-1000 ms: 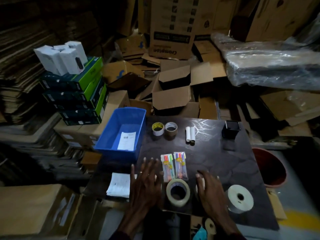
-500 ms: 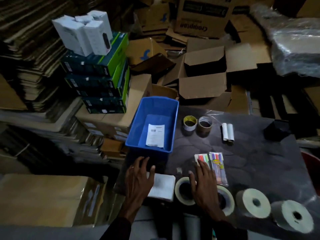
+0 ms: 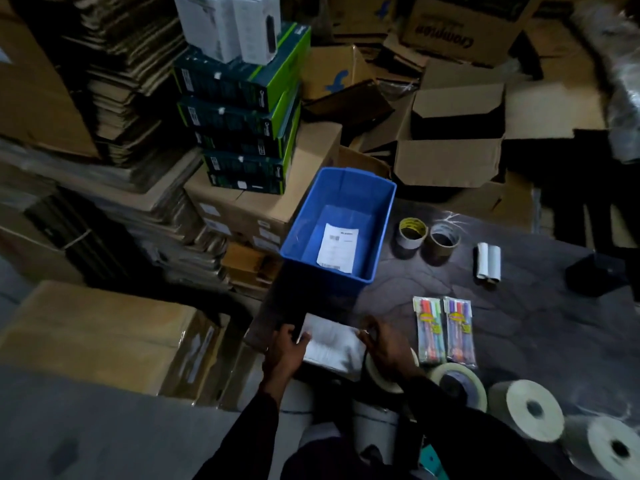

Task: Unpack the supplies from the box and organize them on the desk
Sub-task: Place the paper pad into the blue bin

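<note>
My left hand (image 3: 287, 349) and my right hand (image 3: 389, 349) each hold one side edge of the white paper stack (image 3: 332, 344). It lies at the near edge of the table (image 3: 536, 323), just before the blue bin (image 3: 381, 237).

Two white boxes (image 3: 227, 22) stand on a stack of green-edged boxes (image 3: 242, 109), itself on a brown carton (image 3: 242, 209). Flattened cardboard (image 3: 131, 81) is piled at left; a taped carton (image 3: 93, 337) sits nearer, lower left.

Two pen packs (image 3: 430, 332), four tape rolls (image 3: 408, 241) (two small), two label rolls (image 3: 519, 398), one blue bin (image 3: 302, 233).
</note>
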